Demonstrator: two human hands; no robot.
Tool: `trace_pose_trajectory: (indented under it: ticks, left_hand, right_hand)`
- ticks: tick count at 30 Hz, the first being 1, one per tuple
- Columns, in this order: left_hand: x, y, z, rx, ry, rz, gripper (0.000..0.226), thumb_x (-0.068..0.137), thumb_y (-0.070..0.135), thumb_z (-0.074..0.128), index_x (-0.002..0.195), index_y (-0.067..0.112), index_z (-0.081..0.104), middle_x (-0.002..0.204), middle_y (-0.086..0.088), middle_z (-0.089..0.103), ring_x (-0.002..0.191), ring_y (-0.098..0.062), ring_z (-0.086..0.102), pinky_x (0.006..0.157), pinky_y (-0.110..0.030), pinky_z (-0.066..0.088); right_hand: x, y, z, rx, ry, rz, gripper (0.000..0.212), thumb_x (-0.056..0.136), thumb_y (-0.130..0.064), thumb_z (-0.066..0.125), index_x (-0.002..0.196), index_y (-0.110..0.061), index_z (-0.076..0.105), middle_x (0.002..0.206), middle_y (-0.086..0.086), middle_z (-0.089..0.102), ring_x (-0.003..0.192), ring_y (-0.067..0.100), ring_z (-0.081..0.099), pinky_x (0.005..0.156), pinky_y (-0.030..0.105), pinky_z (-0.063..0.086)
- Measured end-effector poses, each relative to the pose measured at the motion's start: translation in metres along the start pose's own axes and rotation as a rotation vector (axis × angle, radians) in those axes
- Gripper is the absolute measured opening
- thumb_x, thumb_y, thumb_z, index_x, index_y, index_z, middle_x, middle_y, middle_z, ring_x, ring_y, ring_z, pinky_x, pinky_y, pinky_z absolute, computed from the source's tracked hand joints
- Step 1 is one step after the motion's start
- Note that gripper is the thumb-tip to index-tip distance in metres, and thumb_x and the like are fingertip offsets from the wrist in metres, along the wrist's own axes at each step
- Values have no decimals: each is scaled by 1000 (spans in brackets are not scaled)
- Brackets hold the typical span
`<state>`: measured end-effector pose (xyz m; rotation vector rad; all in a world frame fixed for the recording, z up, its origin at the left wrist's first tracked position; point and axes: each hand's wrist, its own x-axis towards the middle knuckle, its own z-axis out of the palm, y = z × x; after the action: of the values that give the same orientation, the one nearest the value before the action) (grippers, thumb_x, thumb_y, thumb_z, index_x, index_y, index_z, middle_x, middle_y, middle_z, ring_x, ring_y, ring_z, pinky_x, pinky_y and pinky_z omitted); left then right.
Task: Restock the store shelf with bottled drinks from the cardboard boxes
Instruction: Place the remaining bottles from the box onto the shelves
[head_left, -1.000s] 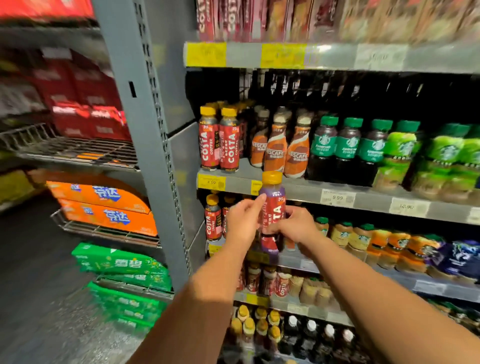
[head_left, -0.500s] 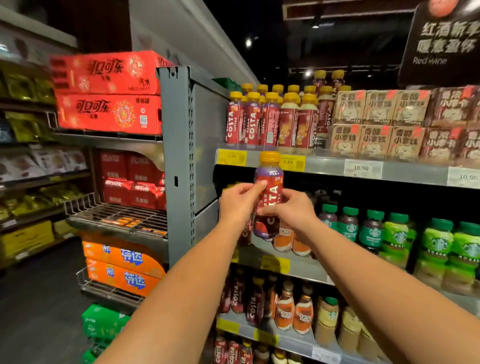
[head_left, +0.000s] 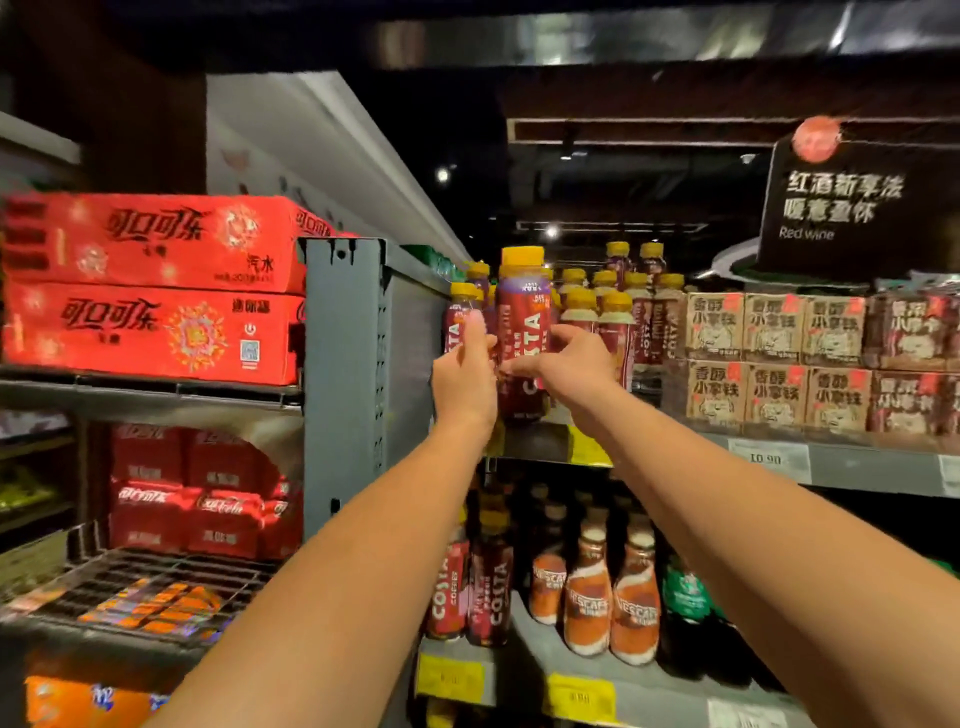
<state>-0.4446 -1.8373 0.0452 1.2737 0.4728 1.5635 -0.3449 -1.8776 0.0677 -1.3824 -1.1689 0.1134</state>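
- An upright red plastic Costa bottle with a yellow cap (head_left: 522, 312) is at the left end of the grey metal top shelf (head_left: 857, 465), just in front of matching yellow-capped bottles (head_left: 618, 317).
- The left hand (head_left: 465, 379) grips its left side with curled fingers.
- The right hand (head_left: 576, 364) pinches its right side (thumb across the front).

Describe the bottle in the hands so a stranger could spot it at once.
Find the grey shelf upright beside the red cola cartons; right of it, yellow-capped Costa bottles crowd the top shelf. The held bottle is the front one, the only one gripped between the left hand and right hand.
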Motion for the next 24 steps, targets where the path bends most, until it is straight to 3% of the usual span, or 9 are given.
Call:
trace_pose_trajectory:
  ticks: [2,5,9,12,15,17,20,24]
  left_hand:
    - [13,-4,0,25,-6,-4,42,94,57,39,85,25,64,98,-2,70,98,-20,65,92,-41,51]
    - [28,-11,-1,23,-6,-42,52,93,61,35,105,21,65,105,-2,68,99,-18,64,86,-35,50]
    - [43,-21,-2,58,-17,-113,67,91,65,31,131,15,53,119,-3,62,107,-19,59,93,-38,48]
    - [48,-30,-4,62,14,-171,67,91,66,30,131,16,51,121,-5,59,110,-21,56,97,-42,46]
    - [51,-36,-3,102,52,-150,64,93,63,28,128,16,53,119,-5,59,107,-18,54,89,-31,42]
    - [52,-35,-2,115,76,-143,63,94,62,27,125,16,55,117,-5,60,107,-19,54,88,-31,42]
    - [54,-33,-2,174,86,-130,63,94,62,25,122,16,57,118,-8,60,113,-24,54,99,-42,44]
    - [55,-32,-3,220,104,-103,60,96,59,25,119,15,58,118,-9,61,112,-25,55,99,-44,45]
  right_hand:
    - [12,0,11,6,35,-4,43,60,-24,87,96,-21,64,91,-4,69,87,17,65,72,34,55]
    - [28,6,30,22,41,26,48,64,-22,85,108,-17,66,97,0,70,91,18,65,84,41,55]
    - [47,15,48,44,67,58,45,69,-22,82,110,-16,62,101,2,68,94,20,64,85,42,54]
    - [52,22,62,14,61,73,42,70,-16,81,107,-18,60,100,3,67,93,20,62,78,34,53]
    - [56,29,71,-24,19,72,38,75,-18,77,110,-13,60,101,5,66,86,17,60,62,24,46]
    - [59,28,74,-22,-27,97,39,78,-19,75,113,-11,60,102,6,65,84,16,60,59,22,44]
    - [61,29,73,-21,-73,122,28,80,-17,71,107,-12,64,99,7,67,89,20,62,70,30,51]
    - [63,33,71,7,-135,131,28,82,-6,62,110,-11,63,105,10,67,98,27,63,86,39,52]
